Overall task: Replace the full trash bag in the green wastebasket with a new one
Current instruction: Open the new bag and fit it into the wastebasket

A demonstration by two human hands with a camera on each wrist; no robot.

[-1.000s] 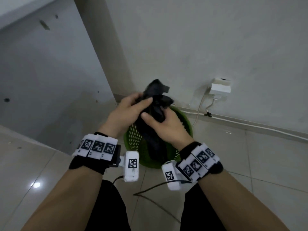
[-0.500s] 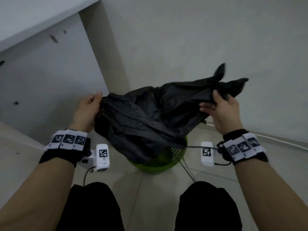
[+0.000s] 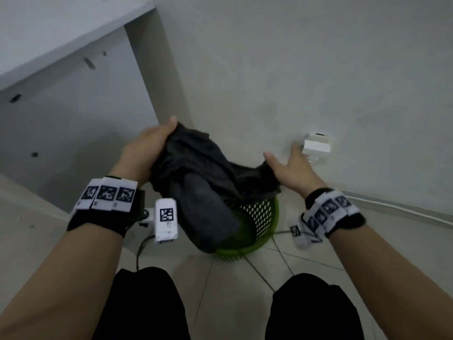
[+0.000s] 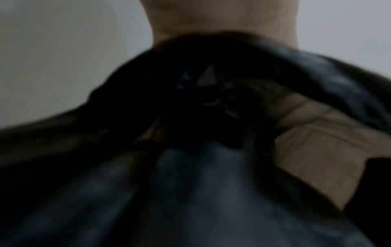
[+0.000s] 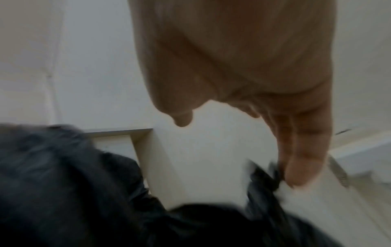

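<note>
A black trash bag [image 3: 196, 182] hangs crumpled over the green perforated wastebasket [image 3: 264, 217] on the floor, and its lower part reaches into the basket. My left hand [image 3: 161, 141] grips the bag's upper left edge with the thumb on top. In the left wrist view curled fingers [image 4: 313, 150] are bunched in the black plastic [image 4: 190, 192]. My right hand [image 3: 282, 158] is spread, fingers straight, over the bag's right edge. In the right wrist view its fingertips [image 5: 300, 167] touch a strip of the bag [image 5: 74, 183] without curling round it.
A white cabinet side panel [image 3: 73, 119] stands at the left, close to the basket. A white plug block [image 3: 316, 146] sits on the wall just beyond my right hand. A cable [image 3: 392, 207] runs along the skirting. My knees in black trousers [image 3: 142, 303] are in front.
Half a second ago both hands held the bag stretched wide and high. Now the hands are lower and closer, the bag sags onto the basket, and the right hand has let go.
</note>
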